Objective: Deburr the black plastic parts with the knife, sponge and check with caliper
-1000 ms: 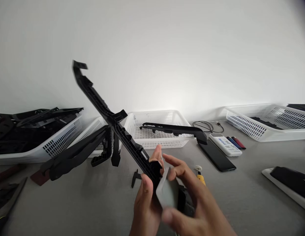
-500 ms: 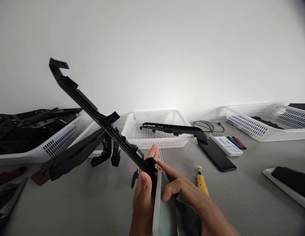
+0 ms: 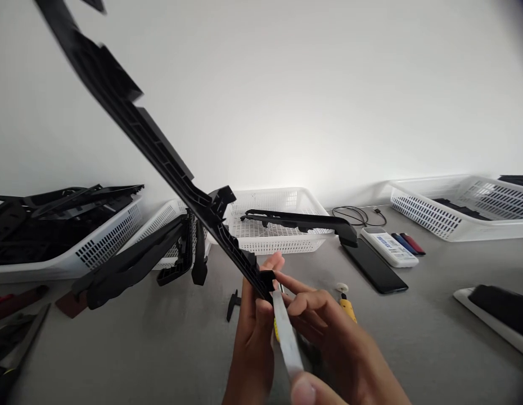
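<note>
where the left hand (image 3: 251,346) folds round it, thumb on the near side and fingers behind, sits the lower end of one black ribbed trim strip (image 3: 166,160); the remainder slants up and to the left, raised off the grey table (image 3: 168,349). right hand (image 3: 335,334): partly curled, index fingertip at the small tab on the strip's lower end, thumb on the near end of one flat pale piece (image 3: 287,337), seemingly pinched between that thumb and the fingers. pale piece: edge-on, just right of the strip, its far tip close beside the tab; contact between the two cannot be told. against the frame half a second earlier: strip reaching higher in view, its hooked far end, then wholly visible, now cut by the top edge; pale piece turned from broad greyish face to narrow edge; right thumb, then out of sight, now showing at the bottom. beyond the hands: one white basket (image 3: 282,246), a second black trim strip (image 3: 295,218) laid across it. right of these: one black phone (image 3: 373,267), one white labelled device (image 3: 390,247), one yellow-handled tool (image 3: 348,309). beside the left hand: one black caliper-like tool (image 3: 233,305), partly hidden.
</note>
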Tool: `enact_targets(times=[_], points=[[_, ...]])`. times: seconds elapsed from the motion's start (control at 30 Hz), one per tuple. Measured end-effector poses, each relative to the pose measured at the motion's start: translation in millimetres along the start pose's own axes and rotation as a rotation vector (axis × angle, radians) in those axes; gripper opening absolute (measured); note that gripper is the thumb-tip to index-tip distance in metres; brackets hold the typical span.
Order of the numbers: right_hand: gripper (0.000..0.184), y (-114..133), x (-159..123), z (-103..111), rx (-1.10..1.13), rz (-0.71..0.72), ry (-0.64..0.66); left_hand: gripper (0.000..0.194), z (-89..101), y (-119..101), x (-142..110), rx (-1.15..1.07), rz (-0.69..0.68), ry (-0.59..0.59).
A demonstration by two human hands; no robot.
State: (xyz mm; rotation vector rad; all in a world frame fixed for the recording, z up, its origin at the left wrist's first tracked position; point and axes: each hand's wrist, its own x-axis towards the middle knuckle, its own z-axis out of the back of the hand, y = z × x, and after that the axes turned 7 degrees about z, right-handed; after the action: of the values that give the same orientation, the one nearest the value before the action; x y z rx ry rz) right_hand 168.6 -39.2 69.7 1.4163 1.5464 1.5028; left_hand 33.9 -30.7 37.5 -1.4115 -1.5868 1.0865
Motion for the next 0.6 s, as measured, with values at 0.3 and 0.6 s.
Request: enact_targets(times=[0.3,0.6], points=[[0.04,-10,4,18,-0.357,0.109,-0.178,0.05,-2.8,15,-1,0.173,-0.013,0.074],[0.064,-7,-5,5,-0.439,0.12,-0.214,0.056,-15.2,9,-4,0.129,-0.011,-0.004]])
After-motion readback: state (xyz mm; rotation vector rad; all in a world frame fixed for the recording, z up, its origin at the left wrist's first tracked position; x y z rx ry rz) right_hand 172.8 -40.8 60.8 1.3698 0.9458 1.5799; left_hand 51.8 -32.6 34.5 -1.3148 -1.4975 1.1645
